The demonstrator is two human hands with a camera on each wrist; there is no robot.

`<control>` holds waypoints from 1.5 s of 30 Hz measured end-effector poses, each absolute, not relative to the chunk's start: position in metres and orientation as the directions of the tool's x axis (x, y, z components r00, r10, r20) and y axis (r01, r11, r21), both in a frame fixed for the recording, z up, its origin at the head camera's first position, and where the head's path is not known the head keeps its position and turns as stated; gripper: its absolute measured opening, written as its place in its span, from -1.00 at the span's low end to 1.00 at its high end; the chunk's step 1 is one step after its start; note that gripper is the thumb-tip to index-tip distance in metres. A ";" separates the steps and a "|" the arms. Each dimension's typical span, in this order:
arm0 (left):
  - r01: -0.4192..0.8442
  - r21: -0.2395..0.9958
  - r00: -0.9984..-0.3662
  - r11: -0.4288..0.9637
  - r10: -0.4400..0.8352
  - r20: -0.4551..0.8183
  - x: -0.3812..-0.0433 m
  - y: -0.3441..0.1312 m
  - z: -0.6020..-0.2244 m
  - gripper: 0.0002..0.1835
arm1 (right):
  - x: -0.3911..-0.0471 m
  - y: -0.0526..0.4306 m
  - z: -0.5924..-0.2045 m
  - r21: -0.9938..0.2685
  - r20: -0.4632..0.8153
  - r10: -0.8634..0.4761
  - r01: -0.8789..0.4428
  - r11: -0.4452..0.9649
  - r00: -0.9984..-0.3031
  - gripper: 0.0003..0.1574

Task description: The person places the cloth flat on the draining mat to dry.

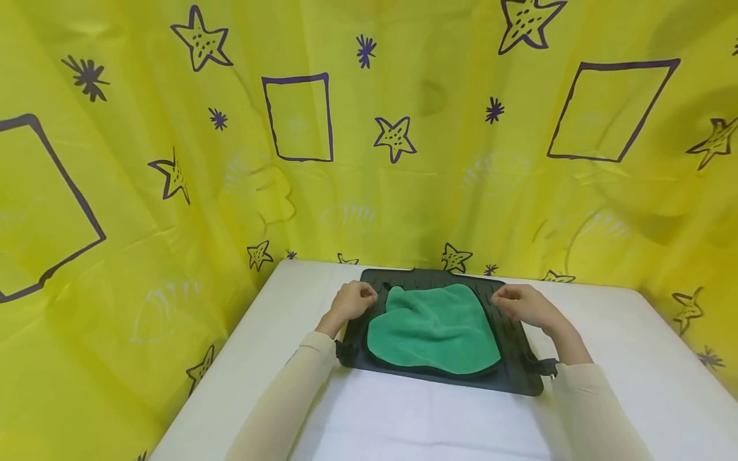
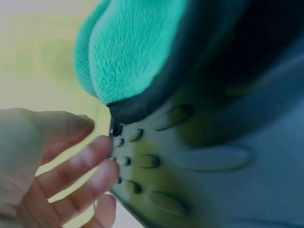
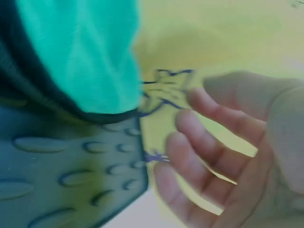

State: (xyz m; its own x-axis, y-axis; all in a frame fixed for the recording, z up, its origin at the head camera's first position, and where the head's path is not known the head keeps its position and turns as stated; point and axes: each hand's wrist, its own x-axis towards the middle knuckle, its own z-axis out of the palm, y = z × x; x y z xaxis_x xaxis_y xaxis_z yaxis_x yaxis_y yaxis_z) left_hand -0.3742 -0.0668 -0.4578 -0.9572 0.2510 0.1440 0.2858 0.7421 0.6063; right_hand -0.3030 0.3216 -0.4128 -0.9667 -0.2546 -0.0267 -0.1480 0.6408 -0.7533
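A green fuzzy cloth with a dark edge lies loosely spread, with some wrinkles, on a black board that bears raised oval bumps. My left hand hovers by the board's left side, close to the cloth's upper left corner. In the left wrist view its fingers are loosely bent, with nothing between them and the thumb. Over the board's right side is my right hand, apart from the cloth. The right wrist view shows its fingers relaxed and holding nothing.
The board rests on a white table. Behind and to the left hangs a yellow curtain printed with stars and frames. Black straps show near both wrists, over the board's front corners.
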 end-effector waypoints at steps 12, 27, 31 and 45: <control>0.235 0.478 -0.971 0.847 0.221 0.086 -0.402 -0.034 -0.465 -0.66 | -0.346 0.308 -0.450 -0.744 -0.140 -0.203 -0.033 0.668 -0.969 -0.47; 0.216 0.285 -0.976 0.934 0.208 0.059 -0.412 -0.023 -0.461 -0.87 | -0.365 0.298 -0.470 -0.698 -0.084 -0.146 -0.047 0.715 -0.986 -0.65; 0.180 0.313 -0.984 0.932 0.167 0.068 -0.415 -0.025 -0.464 -0.90 | -0.365 0.300 -0.470 -0.727 -0.089 -0.167 -0.051 0.685 -0.982 -0.67; 0.199 0.368 -0.979 0.908 0.171 0.107 -0.426 -0.036 -0.453 -0.77 | -0.359 0.322 -0.462 -0.793 -0.080 -0.198 -0.058 0.606 -0.977 -0.72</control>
